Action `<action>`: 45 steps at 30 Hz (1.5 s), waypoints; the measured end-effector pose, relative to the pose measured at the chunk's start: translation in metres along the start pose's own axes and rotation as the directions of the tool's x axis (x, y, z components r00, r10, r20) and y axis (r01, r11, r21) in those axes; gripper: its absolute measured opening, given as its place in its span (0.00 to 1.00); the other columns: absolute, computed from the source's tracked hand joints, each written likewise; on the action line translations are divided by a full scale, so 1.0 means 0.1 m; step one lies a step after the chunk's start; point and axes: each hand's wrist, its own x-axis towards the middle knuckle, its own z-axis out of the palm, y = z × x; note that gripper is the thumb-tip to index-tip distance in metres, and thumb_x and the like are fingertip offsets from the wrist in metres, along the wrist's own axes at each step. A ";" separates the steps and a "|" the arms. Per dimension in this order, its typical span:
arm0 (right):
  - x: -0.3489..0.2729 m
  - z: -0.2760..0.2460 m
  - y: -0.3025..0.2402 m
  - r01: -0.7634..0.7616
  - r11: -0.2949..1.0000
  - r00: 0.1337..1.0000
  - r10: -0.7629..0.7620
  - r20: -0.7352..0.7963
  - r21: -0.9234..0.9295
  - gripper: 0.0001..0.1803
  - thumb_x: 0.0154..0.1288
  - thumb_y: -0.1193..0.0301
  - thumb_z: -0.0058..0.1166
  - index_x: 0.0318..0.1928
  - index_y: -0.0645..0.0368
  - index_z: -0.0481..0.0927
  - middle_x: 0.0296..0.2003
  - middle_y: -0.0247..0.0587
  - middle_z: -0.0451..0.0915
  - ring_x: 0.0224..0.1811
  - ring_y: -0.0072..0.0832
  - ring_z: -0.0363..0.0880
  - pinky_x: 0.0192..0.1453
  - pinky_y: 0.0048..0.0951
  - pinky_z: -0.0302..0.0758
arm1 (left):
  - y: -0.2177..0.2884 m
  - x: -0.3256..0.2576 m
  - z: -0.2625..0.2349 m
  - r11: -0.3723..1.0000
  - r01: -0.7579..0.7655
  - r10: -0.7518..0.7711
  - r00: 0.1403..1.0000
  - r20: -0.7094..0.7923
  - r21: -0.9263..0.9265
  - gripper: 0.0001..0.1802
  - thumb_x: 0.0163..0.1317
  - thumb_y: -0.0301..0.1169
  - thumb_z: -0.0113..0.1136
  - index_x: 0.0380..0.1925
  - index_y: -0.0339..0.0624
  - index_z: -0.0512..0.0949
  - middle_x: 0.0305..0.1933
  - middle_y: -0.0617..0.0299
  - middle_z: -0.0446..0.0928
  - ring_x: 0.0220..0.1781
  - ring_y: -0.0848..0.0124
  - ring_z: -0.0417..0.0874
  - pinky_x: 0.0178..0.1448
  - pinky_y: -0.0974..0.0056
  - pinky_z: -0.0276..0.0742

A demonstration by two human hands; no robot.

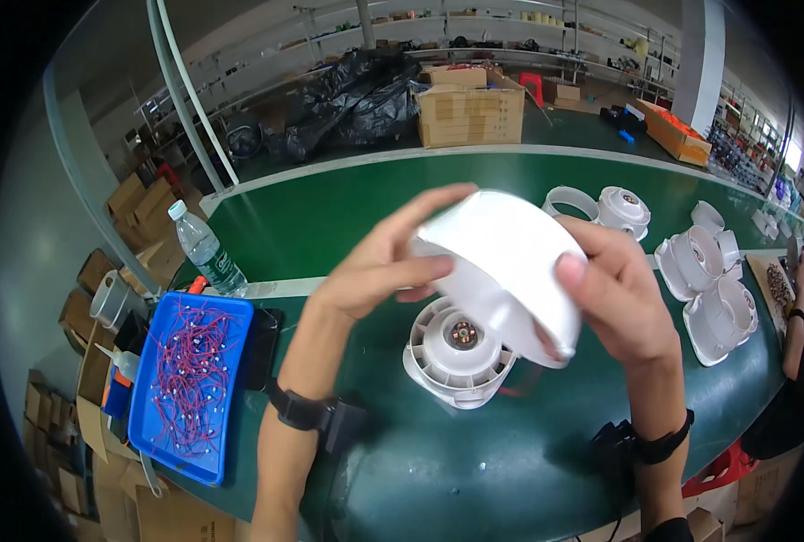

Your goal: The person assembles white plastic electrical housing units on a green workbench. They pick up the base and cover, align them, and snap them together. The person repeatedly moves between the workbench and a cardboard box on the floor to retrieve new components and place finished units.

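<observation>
At the frame's centre, a white shell point(508, 248) is gripped at opposite sides by the left hand point(388, 262) and right hand point(626, 294), presumably to steady its width; it is held tilted, partly hiding a white housing point(451, 366) set on the green table point(501, 461).

The view looks from the person's head, the left of two side-by-side cameras, forward and down at a slant over the green table point(474, 452); the left hand point(375, 268) and right hand point(625, 294), above the table's middle, are close to the lens; the wide fisheye arches the table's far edge and reaches a large cardboard box point(469, 122) beyond the table and smaller boxes point(146, 206) left of it; dark corners ring the round field.
</observation>
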 end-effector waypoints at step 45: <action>1.08 -0.20 1.68 -0.176 0.325 0.980 -0.029 -0.196 -0.929 0.19 0.54 0.64 0.67 0.40 0.68 0.85 0.32 0.61 0.83 0.37 0.50 0.85 0.45 0.43 0.80 | -1.21 -0.52 -1.60 0.525 0.289 0.504 0.653 -0.566 0.800 0.14 0.54 0.22 0.56 0.42 0.40 0.81 0.44 0.53 0.82 0.38 0.58 0.84 0.47 0.58 0.78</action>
